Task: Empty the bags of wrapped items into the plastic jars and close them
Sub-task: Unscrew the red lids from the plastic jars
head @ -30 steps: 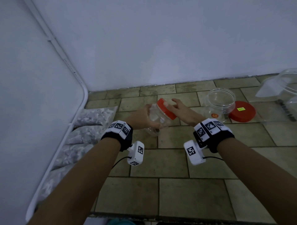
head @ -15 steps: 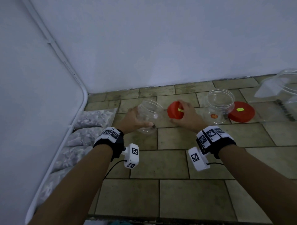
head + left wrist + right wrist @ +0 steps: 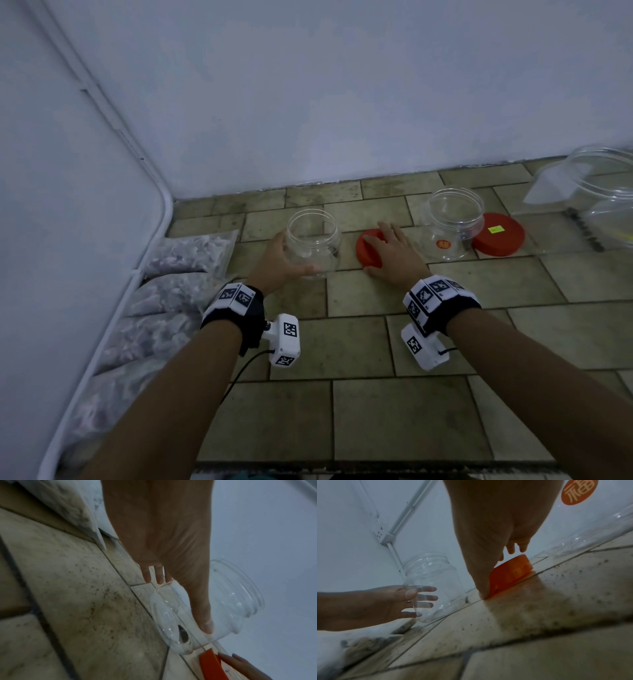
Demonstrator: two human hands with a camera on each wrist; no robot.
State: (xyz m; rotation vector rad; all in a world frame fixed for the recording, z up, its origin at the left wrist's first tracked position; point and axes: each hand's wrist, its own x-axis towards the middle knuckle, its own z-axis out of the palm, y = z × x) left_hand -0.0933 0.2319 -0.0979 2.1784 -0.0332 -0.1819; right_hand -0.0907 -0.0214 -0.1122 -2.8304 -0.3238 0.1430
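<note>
A clear plastic jar (image 3: 313, 240) stands upright and lidless on the tiled floor. My left hand (image 3: 287, 260) holds it from the left, thumb across the front wall and fingers behind it; the same jar (image 3: 433, 577) shows in the right wrist view. Its red lid (image 3: 368, 248) lies just right of the jar, tilted with one edge on the floor (image 3: 510, 574). My right hand (image 3: 390, 250) covers the lid, thumb at its near edge and fingers over the far edge. Clear bags of wrapped items (image 3: 185, 253) lie along the left wall.
A second open jar (image 3: 452, 226) with a red sticker stands to the right, its red lid (image 3: 498, 234) flat beside it. A large clear container (image 3: 603, 198) sits at the far right. White walls close the back and left.
The red lid came off the jar. My right hand carried it right and down to the floor, while my left hand lowered the jar upright onto the tiles.
</note>
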